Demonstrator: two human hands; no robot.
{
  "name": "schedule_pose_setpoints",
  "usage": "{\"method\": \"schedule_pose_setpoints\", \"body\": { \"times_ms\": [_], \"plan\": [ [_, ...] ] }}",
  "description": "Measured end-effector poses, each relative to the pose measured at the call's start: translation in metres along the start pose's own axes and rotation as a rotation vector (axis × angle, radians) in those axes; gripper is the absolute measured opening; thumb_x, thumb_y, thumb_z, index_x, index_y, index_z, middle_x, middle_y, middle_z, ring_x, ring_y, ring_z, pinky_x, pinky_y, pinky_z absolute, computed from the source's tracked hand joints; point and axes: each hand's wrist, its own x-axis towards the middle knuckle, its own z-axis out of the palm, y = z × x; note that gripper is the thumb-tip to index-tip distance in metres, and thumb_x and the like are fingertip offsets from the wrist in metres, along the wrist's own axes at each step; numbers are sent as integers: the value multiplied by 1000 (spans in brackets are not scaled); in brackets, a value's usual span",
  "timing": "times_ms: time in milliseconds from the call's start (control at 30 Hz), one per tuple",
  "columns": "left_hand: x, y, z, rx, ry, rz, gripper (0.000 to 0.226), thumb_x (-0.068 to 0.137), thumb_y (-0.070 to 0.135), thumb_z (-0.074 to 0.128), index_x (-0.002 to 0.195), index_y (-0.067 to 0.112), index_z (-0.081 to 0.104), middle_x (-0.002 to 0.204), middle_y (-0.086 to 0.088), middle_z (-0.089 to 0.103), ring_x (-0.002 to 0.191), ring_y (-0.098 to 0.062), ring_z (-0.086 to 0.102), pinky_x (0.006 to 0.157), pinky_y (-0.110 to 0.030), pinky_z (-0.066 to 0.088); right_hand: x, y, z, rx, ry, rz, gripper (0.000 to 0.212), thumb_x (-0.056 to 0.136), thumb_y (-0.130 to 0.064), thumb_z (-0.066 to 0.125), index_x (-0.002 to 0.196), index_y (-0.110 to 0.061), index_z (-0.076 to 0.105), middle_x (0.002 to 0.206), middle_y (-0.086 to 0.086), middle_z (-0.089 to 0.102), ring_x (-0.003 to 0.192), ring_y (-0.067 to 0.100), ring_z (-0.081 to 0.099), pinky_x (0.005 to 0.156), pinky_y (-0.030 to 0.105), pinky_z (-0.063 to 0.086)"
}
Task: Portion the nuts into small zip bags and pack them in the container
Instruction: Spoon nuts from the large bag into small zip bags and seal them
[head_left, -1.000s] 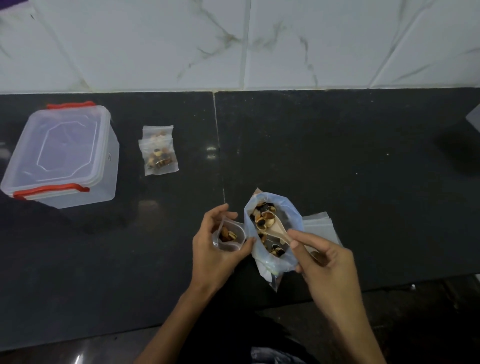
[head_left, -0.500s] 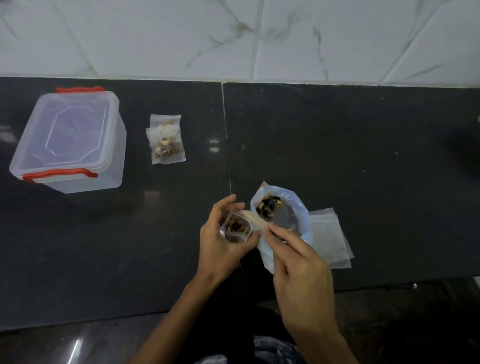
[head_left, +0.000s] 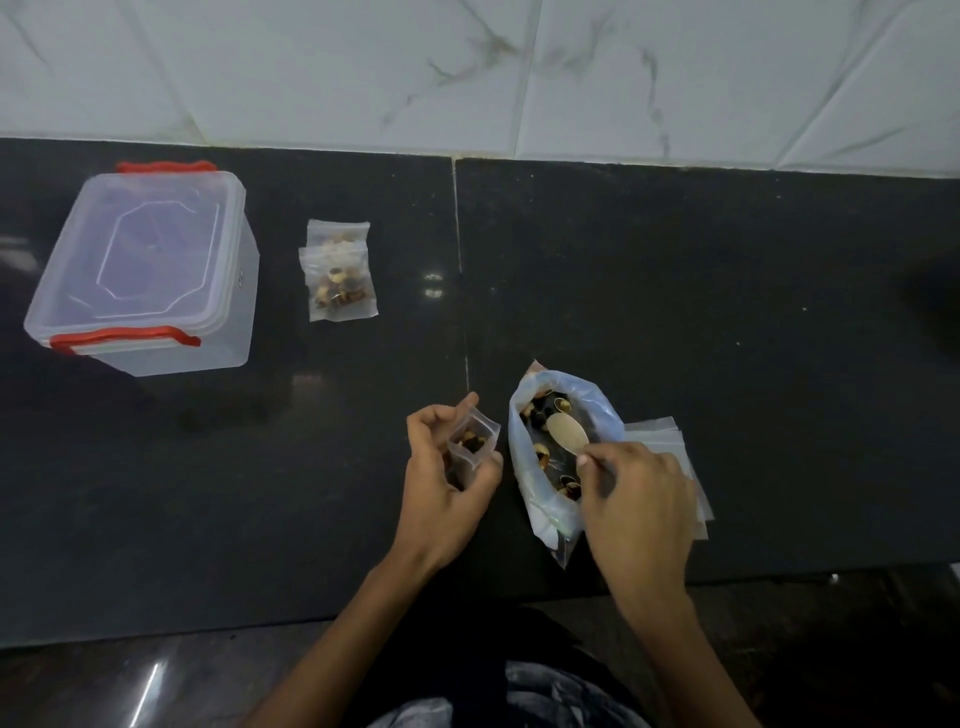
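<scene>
Dark surface (head_left: 675, 291). Lidded container (head_left: 140, 270) parked at 10 o'clock, out of the way until packing. Two filled bags (head_left: 340, 280) just beside it, staged. Big nut bag (head_left: 563, 457) at centre, mouth open for scooping; right hand (head_left: 636, 499) grip pinches spoon (head_left: 566, 434) inside it. Left hand (head_left: 447, 483) grip clasps small zip bag (head_left: 470, 441) upright, mouth open, likely for the next scoop.

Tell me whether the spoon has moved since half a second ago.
Yes. The spoon has swung right, away from the small zip bag, and now sits with its bowl inside the big nut bag.

Two bare forearms, no sleeves, hands without rings, dark grey-patterned garment (head_left: 524, 691) below
</scene>
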Motion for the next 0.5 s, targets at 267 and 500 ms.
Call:
{"method": "schedule_pose_setpoints", "body": {
  "times_ms": [267,500],
  "plan": [
    [0,-4,-10,21,-118,124,30,92,10,38,113,23,22,126,1,46,111,-4,55,88,-13,43,39,-45,-16,58,-250,-704,25,85,-23,64,108,-34,63,136,-13,47,129,11,32,98,31,24],
    [4,5,-29,-93,-153,25,48,95,10,47,129,11,12,121,4,59,108,-8,61,91,-19,47,70,-76,-16,-1,-482,-907,5,87,-30,61,89,-32,65,113,-16,59,113,4,47,106,31,14]
  ]
}}
